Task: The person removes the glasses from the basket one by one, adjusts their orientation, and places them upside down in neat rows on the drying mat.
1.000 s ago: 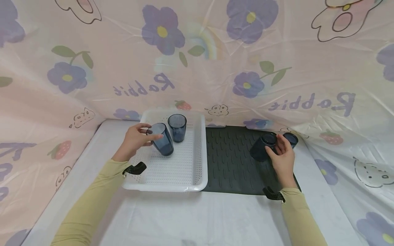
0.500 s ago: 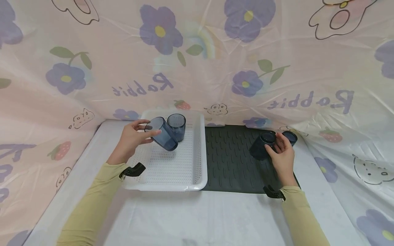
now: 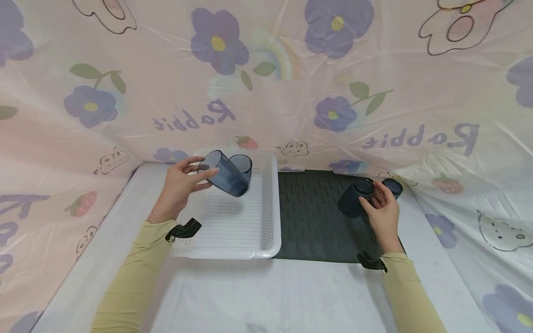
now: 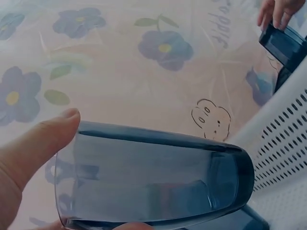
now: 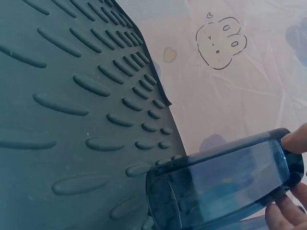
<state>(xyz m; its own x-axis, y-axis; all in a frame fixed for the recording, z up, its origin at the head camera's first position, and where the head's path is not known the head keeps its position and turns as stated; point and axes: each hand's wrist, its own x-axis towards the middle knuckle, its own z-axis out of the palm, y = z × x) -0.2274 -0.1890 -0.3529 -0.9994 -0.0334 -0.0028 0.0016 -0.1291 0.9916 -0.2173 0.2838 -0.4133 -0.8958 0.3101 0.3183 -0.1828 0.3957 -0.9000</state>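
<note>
the left hand [image 3: 179, 187] pinches a blue tinted glass [image 3: 226, 175] near its rim, thumb on one side and fingers on the other; the glass slants away from the palm, mouth toward the hand and base pointing down and to the right, raised over the white perforated basket [image 3: 250, 255]; a second glass [image 3: 245, 165] stands upright in the basket, just behind the raised one and partly hidden by it; whether the two touch i cannot tell.

the right hand [image 3: 384, 212] pinches an upturned glass [image 3: 349, 204] by its base end, thumb and fingers on opposite sides; that glass lies just to the left of the fingers, mouth down at the black ridged mat [image 3: 312, 217]; one more glass [image 3: 393, 186] is just beyond the right hand, base up, partly covered by the fingers.

basket and mat sit side by side on the white desk [image 3: 283, 296], the mat to the right; a printed sheet [image 3: 270, 115] with purple flowers hangs behind; each wrist wears a black strap [image 3: 186, 228] beside a yellow-green sleeve [image 3: 133, 273].
</note>
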